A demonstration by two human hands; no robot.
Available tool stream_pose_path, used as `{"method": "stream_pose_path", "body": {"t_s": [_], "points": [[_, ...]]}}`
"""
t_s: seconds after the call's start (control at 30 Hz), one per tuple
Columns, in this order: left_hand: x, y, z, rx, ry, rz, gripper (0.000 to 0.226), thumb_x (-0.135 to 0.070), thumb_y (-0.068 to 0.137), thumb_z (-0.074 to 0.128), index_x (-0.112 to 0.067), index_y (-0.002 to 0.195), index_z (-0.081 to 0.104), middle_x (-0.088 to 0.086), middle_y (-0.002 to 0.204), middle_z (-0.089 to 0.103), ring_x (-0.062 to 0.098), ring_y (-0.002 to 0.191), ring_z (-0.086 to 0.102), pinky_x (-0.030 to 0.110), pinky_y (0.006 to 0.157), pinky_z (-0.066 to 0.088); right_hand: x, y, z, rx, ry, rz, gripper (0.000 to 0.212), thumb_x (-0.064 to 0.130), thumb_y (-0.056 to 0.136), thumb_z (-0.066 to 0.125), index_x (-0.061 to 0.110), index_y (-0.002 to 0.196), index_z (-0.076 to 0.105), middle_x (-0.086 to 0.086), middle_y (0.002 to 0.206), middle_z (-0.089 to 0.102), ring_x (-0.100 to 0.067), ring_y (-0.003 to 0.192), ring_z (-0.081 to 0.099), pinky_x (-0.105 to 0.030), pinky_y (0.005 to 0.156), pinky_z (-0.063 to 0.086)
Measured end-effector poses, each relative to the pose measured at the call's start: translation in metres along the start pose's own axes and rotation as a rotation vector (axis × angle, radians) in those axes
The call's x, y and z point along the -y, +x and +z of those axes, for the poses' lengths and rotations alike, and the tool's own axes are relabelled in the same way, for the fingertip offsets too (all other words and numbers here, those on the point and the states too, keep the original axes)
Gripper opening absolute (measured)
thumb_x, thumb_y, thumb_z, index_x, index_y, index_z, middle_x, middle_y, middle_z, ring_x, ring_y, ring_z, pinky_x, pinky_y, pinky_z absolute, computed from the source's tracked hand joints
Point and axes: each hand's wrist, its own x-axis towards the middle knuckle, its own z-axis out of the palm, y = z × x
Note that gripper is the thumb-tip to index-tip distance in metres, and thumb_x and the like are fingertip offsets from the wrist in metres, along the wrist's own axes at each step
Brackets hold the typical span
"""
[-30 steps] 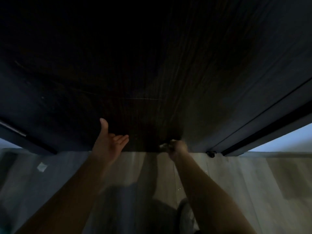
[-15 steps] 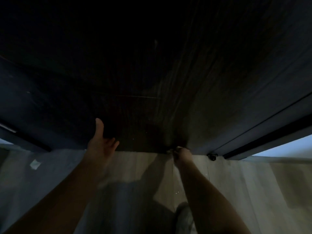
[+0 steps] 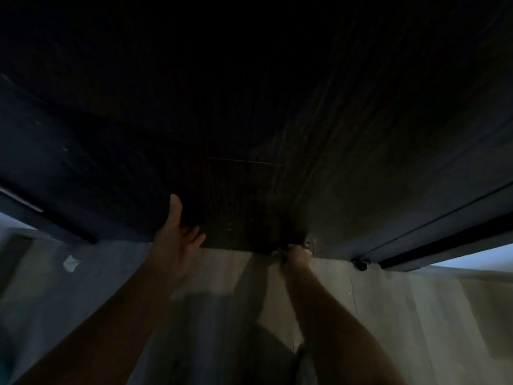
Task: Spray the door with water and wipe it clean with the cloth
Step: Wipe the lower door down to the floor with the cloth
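A dark wood-grain door (image 3: 277, 120) fills the upper part of the head view in dim light. My left hand (image 3: 177, 237) lies flat against the door's bottom part, fingers apart, thumb up. My right hand (image 3: 295, 252) is closed at the door's bottom edge, just above the floor. A small pale bit of cloth (image 3: 309, 243) shows at its fingers, pressed against the door. No spray bottle is in sight.
Light wooden floor (image 3: 388, 315) lies below the door. A small black door stop (image 3: 361, 264) sits at the door's lower right corner. The dark door frame (image 3: 444, 243) runs to the right. A scrap of white paper (image 3: 70, 263) lies on the floor at left.
My right hand has slid to the right along the door's bottom edge with the cloth. My left hand stays flat on the door.
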Motion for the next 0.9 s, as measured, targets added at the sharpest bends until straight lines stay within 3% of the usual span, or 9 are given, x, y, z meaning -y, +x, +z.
{"method": "stream_pose_path", "body": {"t_s": [0.1, 0.2, 0.33, 0.43, 0.5, 0.63, 0.7, 0.8, 0.9], "points": [[-0.002, 0.005, -0.006, 0.012, 0.085, -0.010, 0.107, -0.064, 0.061, 0.062, -0.019, 0.151, 0.023, 0.014, 0.154, 0.028, 0.032, 0.138, 0.034, 0.046, 0.105, 0.033, -0.039, 0.093, 0.009, 0.015, 0.116, 0.109, 0.027, -0.006, 0.093, 0.043, 0.004, 0.070, 0.054, -0.013, 0.063, 0.061, -0.024, 0.061, 0.056, -0.033, 0.064, 0.058], [-0.004, 0.006, -0.009, 0.033, 0.164, -0.011, 0.099, -0.063, 0.064, 0.055, -0.020, 0.149, 0.027, 0.012, 0.152, 0.032, 0.029, 0.136, 0.037, 0.045, 0.112, 0.026, -0.023, 0.068, 0.001, -0.002, 0.174, -0.057, 0.024, -0.002, 0.095, 0.037, 0.003, 0.078, 0.053, -0.014, 0.075, 0.054, -0.027, 0.066, 0.051, -0.045, 0.095, 0.047], [-0.010, 0.007, -0.012, 0.041, 0.176, -0.044, 0.103, -0.061, 0.062, 0.059, -0.019, 0.150, 0.024, 0.015, 0.153, 0.028, 0.028, 0.136, 0.038, 0.046, 0.114, 0.025, 0.023, 0.037, -0.012, -0.096, 0.321, 0.036, 0.031, 0.008, 0.095, 0.035, 0.004, 0.117, 0.058, -0.018, 0.111, 0.059, -0.033, 0.100, 0.057, -0.047, 0.096, 0.045], [-0.009, 0.007, -0.011, 0.045, 0.148, -0.062, 0.101, -0.062, 0.067, 0.058, -0.018, 0.150, 0.022, 0.015, 0.154, 0.027, 0.028, 0.138, 0.035, 0.046, 0.114, 0.022, 0.026, 0.007, 0.021, -0.037, 0.422, 0.069, 0.024, 0.000, 0.093, 0.032, 0.004, 0.091, 0.055, -0.015, 0.089, 0.056, -0.027, 0.075, 0.053, -0.041, 0.078, 0.049], [-0.009, 0.007, -0.012, 0.075, 0.149, -0.070, 0.109, -0.068, 0.062, 0.063, -0.018, 0.150, 0.023, 0.013, 0.154, 0.029, 0.026, 0.138, 0.035, 0.044, 0.114, 0.021, 0.022, -0.015, 0.062, -0.008, 0.349, 0.099, 0.025, -0.003, 0.094, 0.028, 0.005, 0.081, 0.049, -0.014, 0.077, 0.049, -0.025, 0.066, 0.048, -0.044, 0.080, 0.047], [-0.013, 0.007, -0.019, 0.135, 0.168, -0.073, 0.142, -0.078, 0.033, 0.080, -0.024, 0.151, 0.023, 0.010, 0.154, 0.032, 0.024, 0.136, 0.038, 0.045, 0.113, 0.024, 0.039, -0.037, 0.054, 0.104, 0.386, 0.031, 0.022, 0.001, 0.086, 0.041, 0.002, 0.100, 0.057, -0.024, 0.109, 0.057, -0.027, 0.083, 0.054, -0.050, 0.101, 0.043], [-0.015, 0.007, -0.017, 0.104, 0.141, -0.092, 0.142, -0.073, 0.036, 0.079, -0.019, 0.152, 0.017, 0.012, 0.155, 0.028, 0.025, 0.138, 0.035, 0.045, 0.113, 0.024, 0.052, -0.024, 0.023, 0.025, 0.431, -0.014, 0.025, 0.005, 0.083, 0.046, 0.004, 0.104, 0.060, -0.025, 0.122, 0.057, -0.028, 0.095, 0.058, -0.051, 0.091, 0.049], [-0.016, 0.006, -0.014, 0.053, 0.134, -0.099, 0.127, -0.065, 0.048, 0.071, -0.014, 0.152, 0.016, 0.014, 0.155, 0.027, 0.026, 0.137, 0.036, 0.046, 0.111, 0.026, 0.061, -0.020, -0.003, -0.251, 0.386, -0.094, 0.027, 0.002, 0.092, 0.037, 0.003, 0.115, 0.052, -0.010, 0.101, 0.059, -0.023, 0.090, 0.057, -0.037, 0.080, 0.049], [-0.014, 0.006, -0.014, 0.044, 0.142, -0.081, 0.111, -0.062, 0.060, 0.066, -0.016, 0.151, 0.021, 0.014, 0.154, 0.029, 0.027, 0.136, 0.038, 0.046, 0.109, 0.028, 0.061, -0.047, 0.024, -0.245, 0.443, -0.130, 0.021, -0.003, 0.093, 0.035, 0.012, 0.103, 0.046, -0.004, 0.079, 0.049, -0.016, 0.068, 0.049, -0.032, 0.076, 0.046]]}}
